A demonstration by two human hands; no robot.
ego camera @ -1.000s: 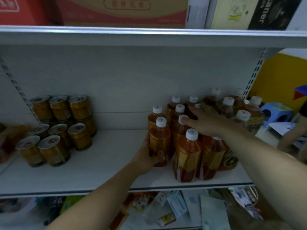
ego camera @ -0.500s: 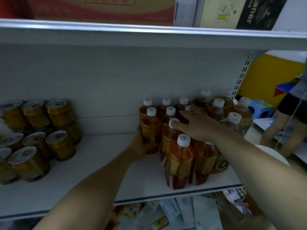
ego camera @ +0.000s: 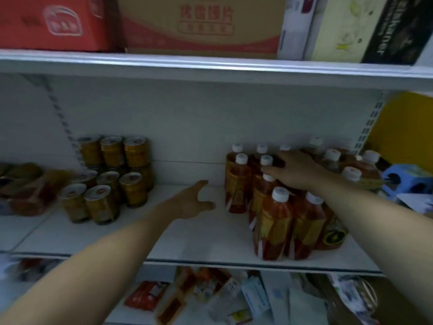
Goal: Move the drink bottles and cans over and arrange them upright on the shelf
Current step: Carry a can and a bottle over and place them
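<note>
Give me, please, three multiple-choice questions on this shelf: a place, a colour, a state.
1. The gold cans stand: A. left of the bottles B. right of them C. behind them
2. The bottle caps are: A. red B. white C. blue
3. The left hand: A. grips a bottle B. holds a can C. holds nothing
1 A: cans on the left, bottles on the right of the shelf. 2 B: every visible cap is white. 3 C: its fingers are spread, apart from the bottles.
</note>
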